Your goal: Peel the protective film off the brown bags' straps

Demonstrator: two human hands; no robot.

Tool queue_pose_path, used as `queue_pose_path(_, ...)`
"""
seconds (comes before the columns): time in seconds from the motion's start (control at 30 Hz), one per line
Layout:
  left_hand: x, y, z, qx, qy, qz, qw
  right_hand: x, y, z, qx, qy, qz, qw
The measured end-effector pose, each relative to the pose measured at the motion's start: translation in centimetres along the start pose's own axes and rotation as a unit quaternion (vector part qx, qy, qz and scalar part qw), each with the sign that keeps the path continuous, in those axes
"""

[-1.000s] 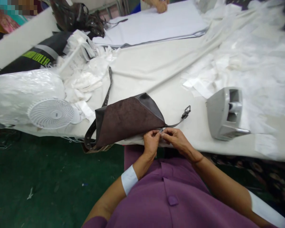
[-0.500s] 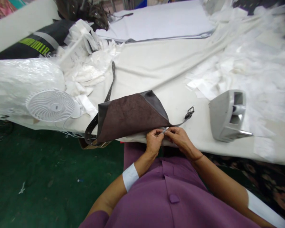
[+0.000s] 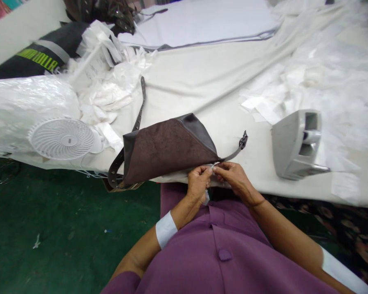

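Note:
A dark brown bag (image 3: 168,149) with black corner panels lies at the table's front edge. Its strap (image 3: 138,118) with a row of holes trails off the left end, and a short strap with a buckle (image 3: 243,141) sticks out from the right end. Just below the bag's right corner, my left hand (image 3: 199,181) is closed in a pinch on a small whitish strip (image 3: 212,166). The fingertips of my right hand (image 3: 233,175) pinch at the same strip from the other side. A pale translucent scrap (image 3: 206,198) hangs beneath my left hand.
A white fan (image 3: 64,139) stands at the left beside clear plastic wrap (image 3: 27,94) and crumpled white paper (image 3: 110,94). To the right is a grey tape dispenser-like device (image 3: 296,143), with more thin white sheets (image 3: 340,90) behind it. White sheets (image 3: 202,22) are stacked at the back.
Both hands stay together at the bag's right corner, fingers slightly shifted. The pale scrap now shows below my left hand. The buckle has turned a little, and the camera view has shifted slightly.

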State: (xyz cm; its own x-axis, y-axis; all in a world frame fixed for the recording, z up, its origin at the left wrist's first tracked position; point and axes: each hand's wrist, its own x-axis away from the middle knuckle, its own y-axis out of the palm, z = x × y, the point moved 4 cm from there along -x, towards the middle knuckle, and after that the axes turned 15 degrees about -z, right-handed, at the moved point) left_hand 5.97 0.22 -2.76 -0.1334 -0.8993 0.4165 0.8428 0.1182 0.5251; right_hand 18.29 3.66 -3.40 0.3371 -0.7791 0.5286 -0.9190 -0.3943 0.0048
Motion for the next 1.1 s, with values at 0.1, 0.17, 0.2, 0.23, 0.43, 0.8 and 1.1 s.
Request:
queue_pose_path(0.1, 0.0, 0.4, -0.1, 0.084, -0.052, -0.038, 0.994, 0.2, 0.0, -0.1, -0.019, -0.024, 0.007, 0.999)
queue_pose_path(0.17, 0.0, 0.6, -0.4, 0.135, -0.092, -0.057, 0.985, 0.2, 0.1, 0.1, -0.043, -0.030, 0.000, 0.999)
queue_pose_path(0.2, 0.0, 0.7, -0.5, 0.156, -0.109, -0.062, 0.980, 0.2, 0.0, 0.2, -0.055, -0.030, -0.004, 0.998)
queue_pose_path(0.23, 0.1, 0.8, -0.6, 0.174, -0.124, -0.064, 0.975, 0.2, 0.0, 0.3, -0.066, -0.027, -0.007, 0.997)
queue_pose_path(0.43, 0.2, 1.3, -0.9, 0.227, -0.168, -0.066, 0.957, -0.1, 0.0, 0.7, -0.135, -0.003, -0.053, 0.989)
queue_pose_path(0.8, 0.3, 1.0, 0.1, 0.089, -0.075, -0.045, 0.992, -0.3, 1.0, 0.7, -0.226, -0.027, -0.107, 0.968)
queue_pose_path(1.1, 1.0, 1.4, -0.3, 0.026, -0.016, 0.008, 0.999, 1.0, 2.4, -0.5, -0.301, 0.004, -0.144, 0.943)
